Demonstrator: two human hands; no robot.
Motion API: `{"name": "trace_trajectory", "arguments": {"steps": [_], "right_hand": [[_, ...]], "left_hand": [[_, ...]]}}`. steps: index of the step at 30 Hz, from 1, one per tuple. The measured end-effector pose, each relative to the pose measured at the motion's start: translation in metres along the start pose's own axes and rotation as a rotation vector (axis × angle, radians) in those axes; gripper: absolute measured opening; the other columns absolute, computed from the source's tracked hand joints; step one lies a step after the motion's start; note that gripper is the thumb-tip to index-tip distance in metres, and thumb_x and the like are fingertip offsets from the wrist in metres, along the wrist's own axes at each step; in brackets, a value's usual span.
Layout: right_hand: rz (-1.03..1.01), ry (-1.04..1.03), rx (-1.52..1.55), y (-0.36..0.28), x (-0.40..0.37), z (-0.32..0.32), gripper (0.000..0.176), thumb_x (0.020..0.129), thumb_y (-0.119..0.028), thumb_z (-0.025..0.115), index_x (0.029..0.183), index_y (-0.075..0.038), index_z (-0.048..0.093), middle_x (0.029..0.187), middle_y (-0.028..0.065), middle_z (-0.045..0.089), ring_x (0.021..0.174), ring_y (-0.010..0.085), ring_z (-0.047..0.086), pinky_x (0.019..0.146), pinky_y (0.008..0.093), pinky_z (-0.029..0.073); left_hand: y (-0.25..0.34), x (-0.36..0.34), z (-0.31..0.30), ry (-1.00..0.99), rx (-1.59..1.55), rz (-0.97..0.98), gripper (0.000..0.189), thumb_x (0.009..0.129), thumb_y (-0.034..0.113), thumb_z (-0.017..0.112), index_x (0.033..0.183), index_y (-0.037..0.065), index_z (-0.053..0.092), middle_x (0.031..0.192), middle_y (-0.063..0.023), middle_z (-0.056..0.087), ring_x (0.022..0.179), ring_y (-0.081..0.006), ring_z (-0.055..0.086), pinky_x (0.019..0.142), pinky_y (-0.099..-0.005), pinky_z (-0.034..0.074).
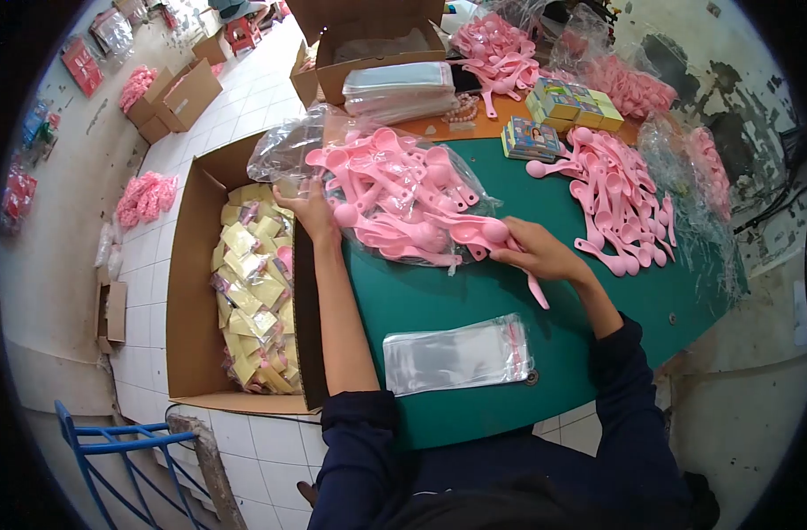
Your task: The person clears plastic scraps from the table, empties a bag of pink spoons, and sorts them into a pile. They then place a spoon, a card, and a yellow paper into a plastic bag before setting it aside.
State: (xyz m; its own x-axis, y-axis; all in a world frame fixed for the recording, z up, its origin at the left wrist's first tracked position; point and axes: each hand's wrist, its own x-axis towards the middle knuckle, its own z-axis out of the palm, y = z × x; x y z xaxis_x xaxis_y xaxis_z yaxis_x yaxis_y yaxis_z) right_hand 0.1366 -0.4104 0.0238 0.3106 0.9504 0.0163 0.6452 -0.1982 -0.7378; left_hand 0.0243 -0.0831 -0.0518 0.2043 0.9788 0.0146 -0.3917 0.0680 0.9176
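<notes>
A clear plastic bag (267,161) full of pink measuring spoons (395,177) lies on the green table, its mouth toward the left. My left hand (308,210) grips the bag's left edge; its fingertips are partly hidden. At the bag's right side, my right hand (538,250) is closed around pink measuring spoons (492,231), one handle pointing down toward the table. Nearer me lies a stack of flat clear plastic sleeves (452,358). A loose pile of pink measuring spoons (617,194) spreads out to the right.
Left of the table stands an open cardboard box (187,309) of packed yellow-card packets (258,296). Boxed cards (531,139), more sleeves (399,87) and another cardboard box (377,40) sit at the back. A blue metal frame (112,442) is at lower left.
</notes>
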Motion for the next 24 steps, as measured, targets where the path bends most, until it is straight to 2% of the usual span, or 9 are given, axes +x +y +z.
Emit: {"name": "trace_trajectory", "arguments": {"steps": [2, 3, 6, 7, 11, 14, 17, 20, 24], "right_hand": [[0.182, -0.074, 0.149, -0.005, -0.017, -0.008, 0.038, 0.084, -0.025, 0.062, 0.110, 0.001, 0.053, 0.085, 0.0082, 0.057, 0.077, 0.0178, 0.055, 0.068, 0.0308, 0.044], [0.173, -0.107, 0.260, 0.003, -0.025, -0.011, 0.036, 0.087, -0.024, 0.060, 0.112, 0.001, 0.053, 0.083, 0.0028, 0.057, 0.073, 0.0094, 0.053, 0.063, 0.0248, 0.044], [0.253, -0.109, 0.545, 0.014, -0.047, -0.015, 0.035, 0.089, -0.021, 0.057, 0.117, 0.001, 0.052, 0.085, 0.0020, 0.058, 0.073, 0.0071, 0.053, 0.062, 0.0210, 0.044], [0.235, -0.028, 0.611, 0.006, -0.052, -0.013, 0.035, 0.090, -0.019, 0.055, 0.120, 0.000, 0.051, 0.087, 0.0020, 0.058, 0.073, 0.0055, 0.053, 0.064, 0.0189, 0.044], [0.424, -0.092, 0.782, 0.000, -0.069, -0.017, 0.038, 0.089, -0.019, 0.056, 0.121, 0.000, 0.050, 0.090, 0.0036, 0.059, 0.075, 0.0065, 0.055, 0.066, 0.0184, 0.046], [0.404, -0.060, 0.872, -0.004, -0.073, -0.017, 0.039, 0.088, -0.019, 0.058, 0.121, 0.001, 0.049, 0.090, 0.0038, 0.060, 0.075, 0.0073, 0.056, 0.065, 0.0187, 0.046], [0.395, -0.059, 0.842, -0.006, -0.073, -0.017, 0.038, 0.087, -0.018, 0.060, 0.118, 0.001, 0.050, 0.089, 0.0041, 0.060, 0.076, 0.0073, 0.057, 0.066, 0.0188, 0.047], [0.414, -0.025, 0.866, 0.000, -0.071, -0.015, 0.035, 0.085, -0.014, 0.061, 0.114, 0.001, 0.051, 0.086, 0.0034, 0.060, 0.068, 0.0082, 0.057, 0.059, 0.0193, 0.047], [0.407, 0.106, 0.506, 0.008, -0.063, -0.027, 0.032, 0.080, -0.011, 0.061, 0.108, 0.002, 0.052, 0.078, 0.0031, 0.057, 0.054, 0.0089, 0.054, 0.044, 0.0220, 0.043]], "left_hand": [[0.000, -0.002, 0.000, -0.015, -0.020, -0.013, 0.080, 0.079, 0.001, 0.060, 0.138, 0.012, 0.008, 0.125, -0.0192, 0.039, 0.108, -0.0240, 0.046, 0.086, -0.0324, 0.041], [-0.002, -0.001, -0.001, -0.010, -0.027, -0.002, 0.077, 0.080, 0.003, 0.060, 0.138, 0.013, 0.009, 0.123, -0.0195, 0.041, 0.108, -0.0235, 0.047, 0.084, -0.0320, 0.041], [-0.003, -0.001, -0.002, -0.023, -0.047, -0.003, 0.077, 0.080, 0.003, 0.060, 0.137, 0.012, 0.010, 0.124, -0.0192, 0.041, 0.105, -0.0224, 0.048, 0.081, -0.0308, 0.042], [-0.001, -0.003, -0.002, -0.019, -0.045, -0.024, 0.075, 0.080, 0.003, 0.060, 0.137, 0.012, 0.012, 0.122, -0.0175, 0.042, 0.103, -0.0212, 0.048, 0.077, -0.0292, 0.043], [-0.012, 0.005, -0.005, -0.033, -0.063, 0.032, 0.068, 0.081, 0.003, 0.060, 0.134, 0.010, 0.018, 0.116, -0.0147, 0.045, 0.097, -0.0195, 0.050, 0.072, -0.0277, 0.043], [-0.010, 0.007, -0.009, -0.066, -0.035, -0.025, 0.064, 0.081, 0.004, 0.060, 0.133, 0.007, 0.022, 0.115, -0.0142, 0.046, 0.094, -0.0186, 0.051, 0.071, -0.0269, 0.043], [-0.008, 0.005, -0.007, -0.056, -0.053, -0.024, 0.062, 0.081, 0.004, 0.059, 0.132, 0.006, 0.025, 0.113, -0.0137, 0.048, 0.086, -0.0158, 0.052, 0.064, -0.0248, 0.043], [-0.007, 0.003, -0.007, -0.075, -0.080, -0.031, 0.061, 0.081, 0.004, 0.059, 0.132, 0.005, 0.026, 0.113, -0.0142, 0.049, 0.081, -0.0144, 0.053, 0.058, -0.0240, 0.043], [-0.005, 0.003, -0.007, -0.086, -0.073, -0.032, 0.061, 0.081, 0.005, 0.059, 0.132, 0.006, 0.027, 0.114, -0.0146, 0.050, 0.077, -0.0139, 0.053, 0.055, -0.0237, 0.042]]}}
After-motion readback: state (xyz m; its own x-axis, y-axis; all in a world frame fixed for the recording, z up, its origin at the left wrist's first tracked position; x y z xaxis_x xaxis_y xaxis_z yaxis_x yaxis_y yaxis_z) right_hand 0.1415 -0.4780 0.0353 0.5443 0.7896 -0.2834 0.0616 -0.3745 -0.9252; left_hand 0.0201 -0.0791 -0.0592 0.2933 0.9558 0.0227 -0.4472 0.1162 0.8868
